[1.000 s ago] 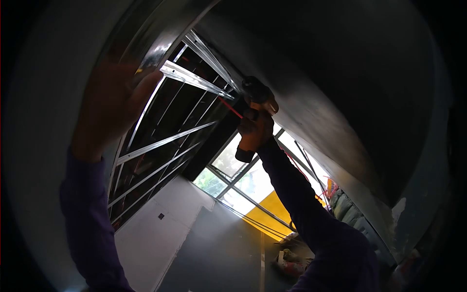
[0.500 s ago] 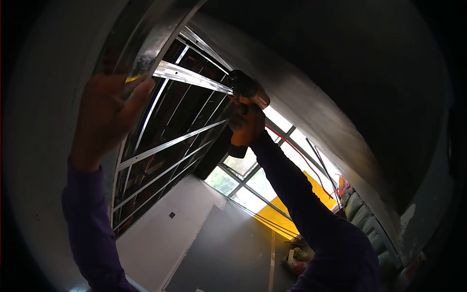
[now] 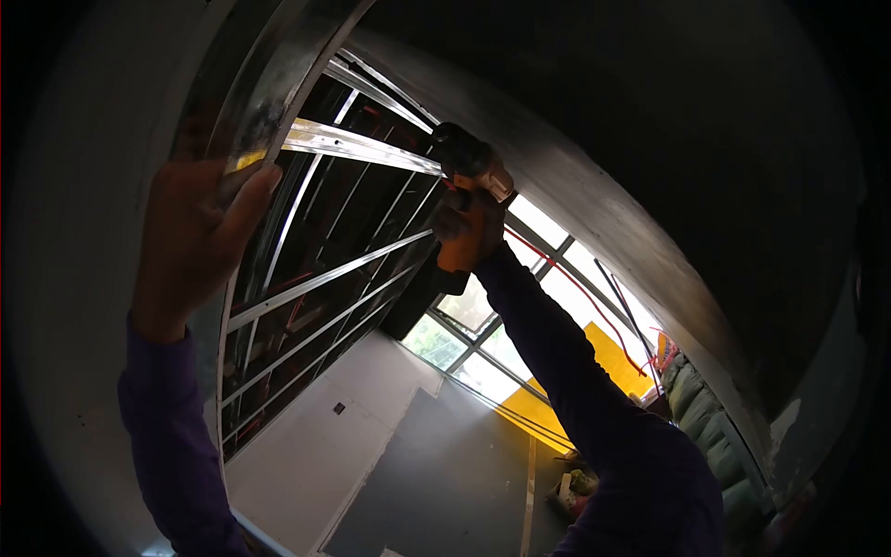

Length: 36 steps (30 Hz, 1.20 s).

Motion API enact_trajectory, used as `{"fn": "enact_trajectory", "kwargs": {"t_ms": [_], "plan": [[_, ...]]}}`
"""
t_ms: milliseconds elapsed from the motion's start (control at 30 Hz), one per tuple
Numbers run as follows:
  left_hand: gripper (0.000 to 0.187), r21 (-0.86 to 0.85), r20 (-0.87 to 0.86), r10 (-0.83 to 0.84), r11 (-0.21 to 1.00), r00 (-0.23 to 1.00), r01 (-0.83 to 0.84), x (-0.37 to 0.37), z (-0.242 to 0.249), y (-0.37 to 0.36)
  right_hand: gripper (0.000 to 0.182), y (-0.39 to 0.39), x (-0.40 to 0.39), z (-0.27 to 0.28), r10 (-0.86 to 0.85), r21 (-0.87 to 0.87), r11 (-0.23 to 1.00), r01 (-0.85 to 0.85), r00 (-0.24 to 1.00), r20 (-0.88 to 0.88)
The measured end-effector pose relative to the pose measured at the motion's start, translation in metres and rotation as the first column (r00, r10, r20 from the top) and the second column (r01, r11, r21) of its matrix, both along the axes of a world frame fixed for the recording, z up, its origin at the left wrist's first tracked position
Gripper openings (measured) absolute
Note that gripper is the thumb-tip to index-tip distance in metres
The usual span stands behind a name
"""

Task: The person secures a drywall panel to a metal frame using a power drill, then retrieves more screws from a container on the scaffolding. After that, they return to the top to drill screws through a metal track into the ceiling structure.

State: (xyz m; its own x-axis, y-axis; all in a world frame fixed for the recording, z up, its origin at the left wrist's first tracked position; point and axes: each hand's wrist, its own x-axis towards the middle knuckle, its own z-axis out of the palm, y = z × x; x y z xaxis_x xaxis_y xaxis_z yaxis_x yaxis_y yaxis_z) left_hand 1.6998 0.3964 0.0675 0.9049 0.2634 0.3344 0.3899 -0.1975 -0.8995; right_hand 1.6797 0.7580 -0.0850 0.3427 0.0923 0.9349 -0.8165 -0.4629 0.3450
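Raised at the upper centre, my right hand is wrapped round the grip of a dark and orange power drill. The drill's body lies beside the right end of a shiny metal ceiling channel; its tip is hard to make out. At the left, my left hand is raised against the edge of a curved metal strip, its thumb and fingers closed on a small yellow and grey thing that I cannot identify.
Several thin metal rails cross the dark ceiling opening. Beyond my right arm are a bright window, a yellow panel and a red cable. Green sacks are stacked at the right. A pale wall lies below.
The view has shifted slightly, and the window and sacks appear a little further right. My left hand sits slightly lower in view. The drill remains in my right hand.
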Motion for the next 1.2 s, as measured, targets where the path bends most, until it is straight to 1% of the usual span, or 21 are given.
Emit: {"fn": "enact_trajectory", "kwargs": {"t_ms": [133, 200, 267, 333, 433, 567, 633, 667, 733, 767, 833, 867, 933, 1033, 1133, 1200], "plan": [[0.022, -0.032, 0.045, 0.03, 0.999, 0.999, -0.028, -0.001, 0.001, 0.0, 0.033, -0.001, 0.0, 0.006, -0.02, 0.025, 0.999, 0.02, 1.0, -0.002], [0.021, 0.052, -0.032, 0.033, 0.998, 0.999, -0.031, 0.001, -0.001, -0.003, 0.035, -0.002, 0.001, 0.007, -0.009, 0.049, 0.999, 0.009, 1.0, 0.003], [0.021, 0.078, -0.065, 0.024, 0.997, 0.998, -0.019, 0.003, -0.002, -0.003, 0.038, -0.002, 0.001, 0.008, -0.005, 0.055, 0.999, 0.004, 1.0, 0.013], [0.02, 0.05, -0.036, 0.006, 0.999, 0.999, -0.004, 0.002, -0.002, -0.002, 0.041, 0.001, -0.001, 0.012, -0.014, 0.053, 0.999, 0.012, 0.999, 0.034], [0.02, -0.028, 0.041, 0.035, 0.999, 0.999, -0.034, 0.001, 0.001, -0.001, 0.045, 0.007, -0.006, 0.02, 0.026, 0.142, 0.99, -0.027, 1.0, 0.009], [0.02, 0.011, -0.026, 0.016, 1.0, 1.0, -0.016, -0.001, 0.005, 0.001, 0.048, 0.008, -0.006, 0.023, 0.024, 0.104, 0.994, -0.025, 1.0, 0.009], [0.02, 0.018, -0.032, -0.013, 1.0, 0.999, 0.014, -0.001, 0.004, 0.001, 0.048, 0.014, -0.007, 0.027, 0.02, 0.147, 0.989, -0.018, 1.0, -0.01], [0.02, 0.051, -0.063, -0.008, 0.999, 0.998, 0.011, -0.001, 0.004, 0.0, 0.048, 0.016, -0.007, 0.027, 0.018, 0.168, 0.986, -0.014, 1.0, -0.018], [0.021, 0.118, -0.123, 0.002, 0.993, 0.992, 0.012, -0.002, 0.005, -0.003, 0.047, 0.014, -0.006, 0.025, 0.015, 0.147, 0.989, -0.011, 1.0, -0.025], [0.022, 0.117, -0.115, -0.01, 0.993, 0.993, 0.024, -0.002, 0.006, -0.002, 0.047, 0.012, -0.004, 0.025, 0.012, 0.138, 0.99, -0.008, 1.0, -0.029], [0.023, 0.115, -0.099, -0.031, 0.993, 0.995, 0.042, -0.005, 0.007, 0.002, 0.048, 0.019, -0.008, 0.026, 0.049, 0.179, 0.983, -0.044, 0.999, -0.022], [0.023, 0.116, -0.069, 0.003, 0.993, 0.998, 0.005, -0.006, 0.008, 0.001, 0.049, 0.022, -0.01, 0.027, 0.067, 0.199, 0.978, -0.062, 0.998, -0.018], [0.023, 0.118, -0.008, 0.066, 0.991, 0.998, -0.065, -0.009, 0.012, 0.0, 0.052, 0.019, -0.006, 0.03, 0.04, 0.255, 0.966, -0.032, 0.999, -0.026], [0.025, 0.129, -0.036, 0.008, 0.992, 0.999, -0.003, -0.01, 0.011, 0.004, 0.058, 0.012, -0.003, 0.029, 0.02, 0.24, 0.971, -0.01, 0.999, -0.04], [0.024, 0.238, -0.151, -0.072, 0.965, 0.986, 0.107, -0.013, 0.011, 0.008, 0.061, 0.011, -0.002, 0.033, 0.022, 0.257, 0.966, -0.007, 0.998, -0.053], [0.023, 0.229, -0.151, -0.047, 0.97, 0.987, 0.081, -0.01, 0.009, 0.007, 0.062, 0.013, -0.001, 0.032, 0.011, 0.274, 0.962, 0.004, 0.999, -0.053]]}}
